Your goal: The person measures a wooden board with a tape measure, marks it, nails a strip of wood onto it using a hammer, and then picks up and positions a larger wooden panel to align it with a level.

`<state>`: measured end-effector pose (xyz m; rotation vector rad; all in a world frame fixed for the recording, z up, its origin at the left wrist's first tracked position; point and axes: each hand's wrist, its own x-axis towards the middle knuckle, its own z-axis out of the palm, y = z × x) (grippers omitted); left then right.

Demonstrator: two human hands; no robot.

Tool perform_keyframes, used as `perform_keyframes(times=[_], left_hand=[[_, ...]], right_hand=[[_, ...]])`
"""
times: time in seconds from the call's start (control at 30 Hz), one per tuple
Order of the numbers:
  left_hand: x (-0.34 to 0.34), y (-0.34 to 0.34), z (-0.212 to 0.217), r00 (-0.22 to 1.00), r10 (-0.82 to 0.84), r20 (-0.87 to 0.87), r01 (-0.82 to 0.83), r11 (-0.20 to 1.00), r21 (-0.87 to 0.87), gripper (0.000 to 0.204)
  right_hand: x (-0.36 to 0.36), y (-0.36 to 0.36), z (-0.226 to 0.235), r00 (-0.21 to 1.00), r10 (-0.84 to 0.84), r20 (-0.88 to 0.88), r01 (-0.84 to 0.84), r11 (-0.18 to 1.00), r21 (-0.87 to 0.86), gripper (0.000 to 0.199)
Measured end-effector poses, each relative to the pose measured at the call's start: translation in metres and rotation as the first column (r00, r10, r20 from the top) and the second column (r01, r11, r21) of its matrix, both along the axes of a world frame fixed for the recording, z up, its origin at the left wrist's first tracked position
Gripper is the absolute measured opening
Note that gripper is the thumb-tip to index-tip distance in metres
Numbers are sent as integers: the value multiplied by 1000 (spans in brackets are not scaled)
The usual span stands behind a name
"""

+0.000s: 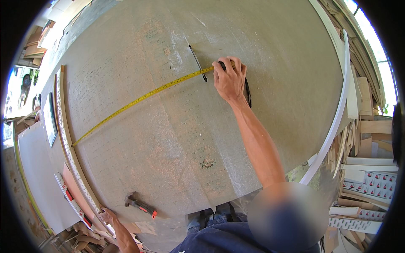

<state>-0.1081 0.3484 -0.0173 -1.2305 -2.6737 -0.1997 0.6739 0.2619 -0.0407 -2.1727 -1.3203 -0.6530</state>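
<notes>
Tape measure (145, 96) sits in the right hand (230, 80), fingers clamped round its case over the worktop (291, 92). Its yellow blade is already drawn out, running left from them to the wooden strip (64, 122), which the left hand (108, 216) touches, its finger grip unclear. No pencilled mark is discernible beside the right fingers; just left of them, a slim black tool (194, 56) lies unheld.

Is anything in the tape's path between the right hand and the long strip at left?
Yes: a thin dark stick lies crosswise under the tape, just left of the right hand. Nothing else visible stands along the tape from there to the strip; the hammer lies well off its line.
</notes>
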Motion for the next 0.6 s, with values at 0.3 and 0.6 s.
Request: perform_keyframes(times=[0.3, 0.6], left_hand=[[-20, 4, -10, 1000, -13, 9, 12, 998, 56, 73], [-35, 7, -17, 999, -33, -20, 36, 989, 143, 65]], right_hand=[[0, 0, 2, 1000, -1, -4, 1, 1000, 9, 22], [-1, 2, 1, 1000, 2, 2, -2, 1000, 15, 22]])
